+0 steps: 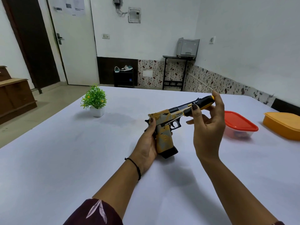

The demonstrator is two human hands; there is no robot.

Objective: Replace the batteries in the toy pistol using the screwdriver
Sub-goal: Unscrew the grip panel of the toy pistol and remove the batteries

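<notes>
Head view: the left hand (148, 143) wraps its fingers round the grip of the yellow-and-grey plastic toy pistol (164, 137), held over the middle of the white table (81, 159). The right hand (209, 125) pinches the black-and-yellow handle of the screwdriver (198, 106), whose thin metal shaft slants down to the pistol's side just above the grip. A red-lidded clear tub (240, 122) stands to the right.

Both forearms reached forward, wrists close together. Left hand (146, 143) gripped the toy pistol (164, 138) by its handle — thumb up along the back. Right hand (208, 127) was raised higher, palm facing left, thumb and fingertips pinching the screwdriver (198, 106) handle — lower fingers loosely curled.
</notes>
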